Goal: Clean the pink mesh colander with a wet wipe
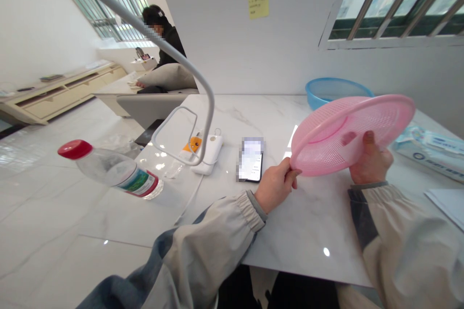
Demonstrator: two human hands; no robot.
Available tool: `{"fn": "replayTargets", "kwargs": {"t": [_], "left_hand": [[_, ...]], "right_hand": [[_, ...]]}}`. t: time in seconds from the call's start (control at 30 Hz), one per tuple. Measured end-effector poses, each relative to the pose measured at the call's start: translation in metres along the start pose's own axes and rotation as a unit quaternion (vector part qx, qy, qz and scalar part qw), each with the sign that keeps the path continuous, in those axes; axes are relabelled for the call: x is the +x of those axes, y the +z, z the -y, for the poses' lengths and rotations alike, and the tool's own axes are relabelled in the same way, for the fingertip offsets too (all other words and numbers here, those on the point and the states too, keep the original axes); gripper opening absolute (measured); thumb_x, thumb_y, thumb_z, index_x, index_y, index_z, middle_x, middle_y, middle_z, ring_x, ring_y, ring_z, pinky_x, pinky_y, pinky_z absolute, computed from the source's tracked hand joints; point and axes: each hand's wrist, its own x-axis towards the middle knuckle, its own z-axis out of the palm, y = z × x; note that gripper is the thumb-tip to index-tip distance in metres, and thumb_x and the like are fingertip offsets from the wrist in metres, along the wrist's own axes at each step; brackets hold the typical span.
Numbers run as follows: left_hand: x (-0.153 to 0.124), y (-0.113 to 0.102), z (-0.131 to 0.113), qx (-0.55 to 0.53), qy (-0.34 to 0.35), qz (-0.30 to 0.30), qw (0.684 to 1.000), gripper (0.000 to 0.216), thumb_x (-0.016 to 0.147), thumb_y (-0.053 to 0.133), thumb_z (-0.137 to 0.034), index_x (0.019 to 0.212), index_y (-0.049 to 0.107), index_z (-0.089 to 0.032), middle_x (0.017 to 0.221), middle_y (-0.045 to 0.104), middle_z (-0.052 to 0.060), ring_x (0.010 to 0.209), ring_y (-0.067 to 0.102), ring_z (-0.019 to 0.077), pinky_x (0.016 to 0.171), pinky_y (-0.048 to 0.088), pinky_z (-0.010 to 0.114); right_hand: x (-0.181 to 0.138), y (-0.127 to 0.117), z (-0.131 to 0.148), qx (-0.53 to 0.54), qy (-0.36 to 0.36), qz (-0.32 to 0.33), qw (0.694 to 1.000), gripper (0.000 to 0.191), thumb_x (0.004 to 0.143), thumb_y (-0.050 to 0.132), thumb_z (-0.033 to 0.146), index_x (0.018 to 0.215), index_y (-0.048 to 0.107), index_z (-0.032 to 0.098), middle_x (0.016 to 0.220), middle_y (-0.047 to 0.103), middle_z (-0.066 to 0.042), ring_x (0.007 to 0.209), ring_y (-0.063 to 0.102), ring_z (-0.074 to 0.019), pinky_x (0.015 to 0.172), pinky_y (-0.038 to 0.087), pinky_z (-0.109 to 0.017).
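Over on the far left, a clear water bottle [112,170] with a red cap lies tipped on its side at the table's left corner; the wide-angle warp makes it hard to say whether it sits fully on the top. Behind it, far back by the window, another person [165,38] in dark clothes sits on a sofa.

Moving right, a grey lamp arm [170,50] sweeps down across the view and ends in a loop above a white charger box [209,153] with an orange patch. Just beside that, a phone [251,160] lies flat on the marble table [308,231], screen up.

Now the hands. The left hand [276,184] has thumb and fingers pinched shut on the near left rim of the pink basket [348,128]. That mesh basket is held up off the table, right of centre, tilted so its rim slopes up to the right. The right hand [370,163] cups it from below, thumb pressed up against the near side, fingers curled behind and showing faintly through the mesh.

Behind the basket, a blue basin [328,91] stands at the far edge near the wall. To the right a pack of wipes [433,150] lies flat, and nearer, a white sheet [448,205] reaches the picture's edge.
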Motion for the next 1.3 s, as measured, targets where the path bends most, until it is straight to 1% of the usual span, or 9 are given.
{"fn": "replayTargets", "kwargs": {"t": [0.17, 0.4, 0.63, 0.77, 0.83, 0.97, 1.07, 1.2, 1.3], "left_hand": [[0.0, 0.0, 0.0, 0.009, -0.005, 0.009, 1.0, 0.012, 0.108, 0.056, -0.035, 0.102, 0.057, -0.025, 0.07, 0.071, -0.004, 0.059, 0.064, 0.0142, 0.068, 0.051, 0.027], [-0.001, 0.001, -0.001, 0.015, -0.015, 0.05, 0.999, 0.01, 0.107, 0.058, -0.032, 0.102, 0.06, -0.024, 0.071, 0.074, -0.003, 0.06, 0.065, 0.0148, 0.068, 0.051, 0.027], [-0.002, 0.001, -0.003, 0.049, -0.001, 0.059, 0.997, 0.012, 0.108, 0.059, -0.034, 0.106, 0.065, -0.023, 0.075, 0.077, -0.001, 0.063, 0.068, 0.0159, 0.069, 0.051, 0.027], [-0.003, 0.002, -0.002, 0.078, 0.011, 0.047, 0.996, 0.015, 0.109, 0.059, -0.037, 0.107, 0.066, -0.024, 0.076, 0.077, -0.002, 0.065, 0.069, 0.0165, 0.069, 0.049, 0.027], [-0.003, 0.003, -0.001, 0.104, 0.022, 0.039, 0.994, 0.018, 0.11, 0.058, -0.04, 0.107, 0.066, -0.024, 0.076, 0.077, -0.001, 0.067, 0.069, 0.0175, 0.069, 0.048, 0.028], [-0.005, 0.003, -0.002, 0.142, 0.031, 0.03, 0.989, 0.022, 0.111, 0.057, -0.043, 0.107, 0.067, -0.024, 0.077, 0.079, 0.0, 0.071, 0.073, 0.0197, 0.07, 0.048, 0.029], [-0.005, 0.004, -0.002, 0.163, 0.032, 0.029, 0.986, 0.024, 0.112, 0.057, -0.045, 0.108, 0.068, -0.023, 0.079, 0.08, 0.001, 0.075, 0.076, 0.0209, 0.071, 0.048, 0.03], [-0.005, 0.004, -0.003, 0.188, 0.036, 0.038, 0.981, 0.028, 0.112, 0.057, -0.047, 0.108, 0.07, -0.023, 0.08, 0.081, 0.001, 0.078, 0.078, 0.0223, 0.071, 0.048, 0.03], [-0.005, 0.004, -0.003, 0.198, 0.036, 0.039, 0.979, 0.028, 0.112, 0.057, -0.047, 0.108, 0.071, -0.023, 0.08, 0.081, 0.0, 0.079, 0.078, 0.0226, 0.07, 0.048, 0.03]], "right_hand": [[0.0, -0.003, -0.001, -0.014, -0.002, -0.03, 0.999, 0.054, 0.065, 0.106, 0.035, 0.102, 0.077, 0.008, 0.108, 0.076, -0.011, 0.091, 0.075, -0.0197, 0.08, 0.071, -0.03], [0.003, -0.005, 0.0, -0.059, -0.041, -0.052, 0.996, 0.049, 0.066, 0.104, 0.034, 0.097, 0.079, 0.007, 0.104, 0.076, -0.011, 0.086, 0.073, -0.0161, 0.076, 0.068, -0.023], [0.008, -0.009, -0.004, -0.097, -0.048, -0.061, 0.992, 0.035, 0.074, 0.096, 0.035, 0.095, 0.079, 0.013, 0.103, 0.077, -0.008, 0.089, 0.074, -0.0177, 0.087, 0.07, -0.032], [0.012, -0.015, -0.011, -0.108, -0.041, -0.056, 0.992, 0.038, 0.077, 0.095, 0.041, 0.098, 0.078, 0.015, 0.105, 0.077, -0.004, 0.09, 0.075, -0.0192, 0.094, 0.07, -0.043], [0.013, -0.017, -0.013, -0.104, -0.027, -0.049, 0.993, 0.046, 0.074, 0.096, 0.044, 0.101, 0.078, 0.012, 0.107, 0.076, -0.007, 0.088, 0.074, -0.0194, 0.088, 0.071, -0.04], [0.012, -0.018, -0.012, -0.119, -0.014, -0.042, 0.992, 0.055, 0.07, 0.099, 0.051, 0.098, 0.077, 0.008, 0.104, 0.075, -0.009, 0.087, 0.073, -0.0171, 0.078, 0.067, -0.025], [0.012, -0.019, -0.01, -0.197, -0.028, -0.05, 0.979, 0.057, 0.072, 0.096, 0.059, 0.096, 0.079, 0.01, 0.097, 0.074, -0.007, 0.086, 0.07, -0.0166, 0.075, 0.064, -0.025], [0.012, -0.02, -0.006, -0.331, -0.045, -0.047, 0.941, 0.06, 0.079, 0.085, 0.067, 0.094, 0.079, 0.01, 0.092, 0.073, -0.008, 0.086, 0.068, -0.0211, 0.076, 0.062, -0.034], [0.012, -0.02, -0.003, -0.379, -0.051, -0.041, 0.923, 0.061, 0.081, 0.08, 0.07, 0.091, 0.077, 0.01, 0.09, 0.073, -0.01, 0.086, 0.067, -0.0241, 0.075, 0.059, -0.038]]}}
